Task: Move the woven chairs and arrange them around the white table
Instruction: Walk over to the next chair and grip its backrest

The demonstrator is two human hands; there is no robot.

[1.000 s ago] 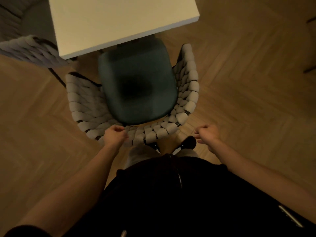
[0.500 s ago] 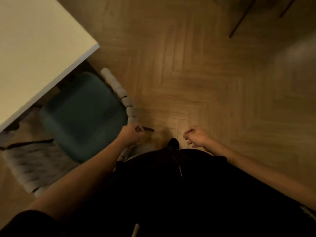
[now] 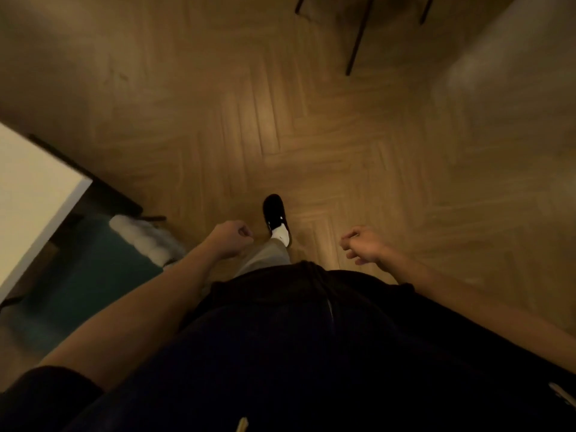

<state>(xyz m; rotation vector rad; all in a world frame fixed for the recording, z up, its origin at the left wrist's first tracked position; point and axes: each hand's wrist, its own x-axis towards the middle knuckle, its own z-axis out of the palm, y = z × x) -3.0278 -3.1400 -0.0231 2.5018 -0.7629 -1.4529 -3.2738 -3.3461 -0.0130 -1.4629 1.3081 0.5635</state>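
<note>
Head view, looking down over a dark top at a herringbone wood floor (image 3: 311, 126)

Left hand (image 3: 229, 240): fingers curled into a loose fist, gripping nothing. It hangs in the air above the floor, just right of the woven chair's arm, not touching it

Right hand (image 3: 361, 244): fingers likewise curled inward, nothing held. It is well apart from the chair, over bare floor

Woven chair (image 3: 149, 241): at lower left, only partly in view and blurred. Its pale woven arm shows near the left wrist; the teal seat cushion (image 3: 84, 285) lies left of the forearm and runs partly under the white surface

White table (image 3: 34, 194): one corner of the surface enters from the left edge, with a dark frame beneath it. The chair sits tucked against this corner

One foot in a black shoe (image 3: 274, 213) with a white sock is forward on the floor, between the two hands

At top centre, thin dark legs (image 3: 358, 35) of another piece of furniture stand on the floor, far from both hands; what they carry is cut off by the frame
</note>
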